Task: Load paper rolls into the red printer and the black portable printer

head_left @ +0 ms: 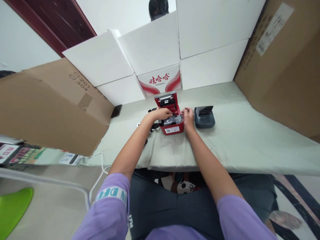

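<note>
A small red label printer (172, 128) stands on the cloth-covered table with its lid (166, 99) raised. Inside its compartment sits a roll wrapped in something shiny and dark (170, 120). From the left, my left hand (163, 114) reaches over the compartment, its fingers bent down inside and partly hidden; what they pinch cannot be made out. My right hand (188, 116) is closed at the printer's right side, fingers curled against its edge. Just right of that hand lies a dark grey device (205, 120) with a black strip (206, 110) sticking up from it.
Black-and-white items (153, 126) lie left of the printer. A phone (116, 111) rests by the left cardboard panel (57, 103). White boxes (150, 43) line the back, and a tall brown carton (282, 66) bounds the right. A white cable (102, 170) hangs off the front-left edge.
</note>
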`<control>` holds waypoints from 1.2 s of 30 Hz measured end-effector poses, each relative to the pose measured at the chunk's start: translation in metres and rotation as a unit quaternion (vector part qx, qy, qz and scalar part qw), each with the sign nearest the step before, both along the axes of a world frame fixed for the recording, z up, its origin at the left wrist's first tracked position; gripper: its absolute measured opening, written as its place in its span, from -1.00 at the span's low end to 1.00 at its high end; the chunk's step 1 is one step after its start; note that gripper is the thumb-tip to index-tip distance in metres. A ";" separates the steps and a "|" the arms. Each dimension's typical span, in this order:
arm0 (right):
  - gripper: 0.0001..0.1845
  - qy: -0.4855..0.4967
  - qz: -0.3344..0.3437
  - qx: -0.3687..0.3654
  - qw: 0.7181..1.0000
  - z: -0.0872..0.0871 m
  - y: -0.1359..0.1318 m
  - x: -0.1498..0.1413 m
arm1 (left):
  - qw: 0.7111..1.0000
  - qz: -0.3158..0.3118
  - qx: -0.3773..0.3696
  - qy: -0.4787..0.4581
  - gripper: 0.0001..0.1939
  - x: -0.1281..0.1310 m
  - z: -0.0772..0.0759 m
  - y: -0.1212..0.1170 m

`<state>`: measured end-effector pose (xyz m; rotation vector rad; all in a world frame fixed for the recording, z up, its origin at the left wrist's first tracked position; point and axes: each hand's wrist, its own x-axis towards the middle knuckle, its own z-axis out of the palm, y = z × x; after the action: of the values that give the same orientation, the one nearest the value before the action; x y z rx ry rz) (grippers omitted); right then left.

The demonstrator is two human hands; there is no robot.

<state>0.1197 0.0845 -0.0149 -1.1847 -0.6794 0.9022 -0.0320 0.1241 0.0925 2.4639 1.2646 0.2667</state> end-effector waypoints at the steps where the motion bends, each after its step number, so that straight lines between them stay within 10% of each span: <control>1: -0.70 -0.001 0.004 -0.002 1.000 0.000 0.001 0.000 | 1.000 -0.002 -0.020 0.013 -0.82 -0.002 0.003 -0.002; 8: -0.38 -0.017 0.081 0.068 0.994 0.001 0.010 0.004 | 0.984 -0.009 -0.039 -0.174 -0.44 -0.040 0.005 -0.060; 13: -0.29 -0.013 0.139 0.112 0.984 0.000 0.012 0.005 | 0.985 -0.043 0.126 -0.111 -0.21 -0.048 -0.025 -0.105; 22: -0.27 -0.010 0.187 0.145 0.972 0.013 0.003 0.007 | 0.928 0.042 0.336 -0.157 -0.69 -0.020 -0.076 -0.108; 36: -0.43 -0.279 0.118 0.187 0.934 0.102 0.028 0.010 | 0.939 0.082 0.275 -0.190 -0.70 -0.016 -0.092 -0.117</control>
<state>0.1302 0.1126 0.0868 -1.0237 -1.4148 0.5832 -0.0480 0.0071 0.0007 2.5438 1.3511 1.2255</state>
